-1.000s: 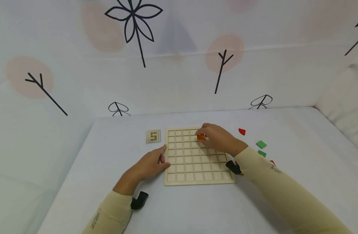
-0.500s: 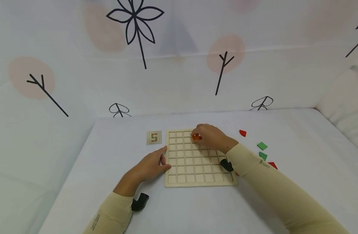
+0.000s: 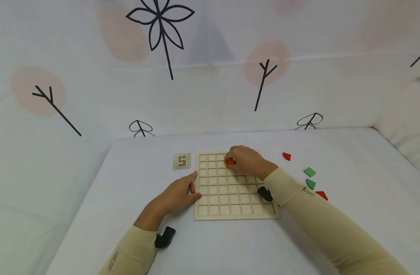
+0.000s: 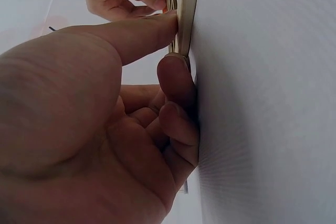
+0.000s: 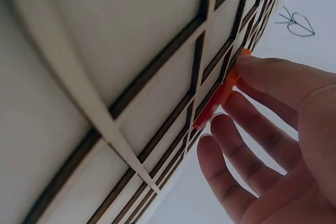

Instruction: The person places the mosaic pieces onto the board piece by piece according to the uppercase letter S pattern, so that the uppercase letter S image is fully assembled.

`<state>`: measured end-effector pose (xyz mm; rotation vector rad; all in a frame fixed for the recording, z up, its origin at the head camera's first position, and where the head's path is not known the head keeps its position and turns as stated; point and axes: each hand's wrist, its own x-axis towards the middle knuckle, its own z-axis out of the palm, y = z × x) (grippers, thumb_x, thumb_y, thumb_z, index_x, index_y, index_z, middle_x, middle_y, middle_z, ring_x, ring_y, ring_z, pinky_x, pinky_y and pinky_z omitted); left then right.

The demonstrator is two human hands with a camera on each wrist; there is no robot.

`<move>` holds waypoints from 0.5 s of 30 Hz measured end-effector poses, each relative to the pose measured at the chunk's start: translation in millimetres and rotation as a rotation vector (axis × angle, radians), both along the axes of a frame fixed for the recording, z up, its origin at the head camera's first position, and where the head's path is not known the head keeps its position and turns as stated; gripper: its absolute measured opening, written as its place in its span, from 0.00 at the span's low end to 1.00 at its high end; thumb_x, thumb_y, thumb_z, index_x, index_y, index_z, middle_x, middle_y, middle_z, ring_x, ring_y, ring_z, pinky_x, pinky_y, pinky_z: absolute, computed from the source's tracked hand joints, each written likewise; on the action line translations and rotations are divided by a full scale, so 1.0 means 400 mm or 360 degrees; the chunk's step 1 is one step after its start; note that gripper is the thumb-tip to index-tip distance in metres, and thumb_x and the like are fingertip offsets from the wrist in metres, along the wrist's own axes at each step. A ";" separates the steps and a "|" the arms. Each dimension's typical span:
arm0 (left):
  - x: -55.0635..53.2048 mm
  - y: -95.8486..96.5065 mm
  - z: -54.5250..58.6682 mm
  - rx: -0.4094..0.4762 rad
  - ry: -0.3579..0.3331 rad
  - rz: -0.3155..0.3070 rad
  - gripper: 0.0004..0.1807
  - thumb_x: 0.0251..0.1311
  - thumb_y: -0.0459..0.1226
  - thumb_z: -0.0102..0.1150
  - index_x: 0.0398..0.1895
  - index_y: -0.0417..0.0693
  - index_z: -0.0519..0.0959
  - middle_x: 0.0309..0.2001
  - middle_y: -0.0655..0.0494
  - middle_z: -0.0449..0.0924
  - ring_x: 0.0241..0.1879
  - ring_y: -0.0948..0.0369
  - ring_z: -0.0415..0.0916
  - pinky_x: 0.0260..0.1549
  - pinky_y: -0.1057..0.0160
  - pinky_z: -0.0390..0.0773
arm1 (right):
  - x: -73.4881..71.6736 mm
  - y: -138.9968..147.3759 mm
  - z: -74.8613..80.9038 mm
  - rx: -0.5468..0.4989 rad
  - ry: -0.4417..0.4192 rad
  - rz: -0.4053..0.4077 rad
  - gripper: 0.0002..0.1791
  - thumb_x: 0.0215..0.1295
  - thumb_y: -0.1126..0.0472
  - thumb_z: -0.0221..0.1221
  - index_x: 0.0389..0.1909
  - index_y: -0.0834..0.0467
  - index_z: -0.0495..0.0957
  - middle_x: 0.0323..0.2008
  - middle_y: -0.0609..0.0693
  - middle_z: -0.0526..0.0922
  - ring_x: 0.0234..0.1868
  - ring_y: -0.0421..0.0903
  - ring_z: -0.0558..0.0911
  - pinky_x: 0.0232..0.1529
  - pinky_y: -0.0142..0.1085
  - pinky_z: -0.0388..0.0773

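Observation:
A pale wooden grid board (image 3: 223, 199) lies flat on the white cloth. My left hand (image 3: 175, 194) grips its left edge; in the left wrist view the thumb (image 4: 149, 32) presses on the rim while the fingers curl against the side. Over the upper middle cells, my right hand (image 3: 246, 160) pinches a small orange tile (image 3: 229, 163). In the right wrist view that tile sits right at the grid, between thumb and fingers, with a red tile (image 5: 207, 110) close beside it in the grid.
A small card (image 3: 181, 161) with an S pattern on a grid lies left of the board. To the right are a red quarter-round tile (image 3: 286, 156), a green square tile (image 3: 309, 171), a green curved tile (image 3: 310, 184) and a red tile (image 3: 322, 195) partly behind the right sleeve.
My right hand has moved slightly left with the orange tile, then stayed nearly still over the last half second. The left hand keeps its place on the board's edge.

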<state>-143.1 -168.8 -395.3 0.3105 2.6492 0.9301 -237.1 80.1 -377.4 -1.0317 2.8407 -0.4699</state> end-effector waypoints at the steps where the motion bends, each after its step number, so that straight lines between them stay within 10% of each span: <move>1: 0.000 0.000 0.001 -0.0001 0.0001 -0.0001 0.45 0.63 0.41 0.67 0.78 0.41 0.55 0.34 0.60 0.72 0.25 0.65 0.63 0.26 0.68 0.64 | 0.000 0.001 0.000 -0.0003 0.0005 0.0004 0.08 0.64 0.66 0.65 0.43 0.59 0.87 0.41 0.52 0.85 0.42 0.46 0.81 0.47 0.42 0.80; 15: 0.002 0.001 0.002 -0.0001 0.0003 0.0008 0.45 0.63 0.41 0.68 0.78 0.41 0.55 0.33 0.60 0.72 0.26 0.65 0.63 0.26 0.68 0.64 | 0.000 0.001 0.010 -0.0021 -0.0103 -0.0034 0.11 0.63 0.64 0.67 0.47 0.59 0.87 0.44 0.53 0.84 0.42 0.46 0.81 0.47 0.41 0.80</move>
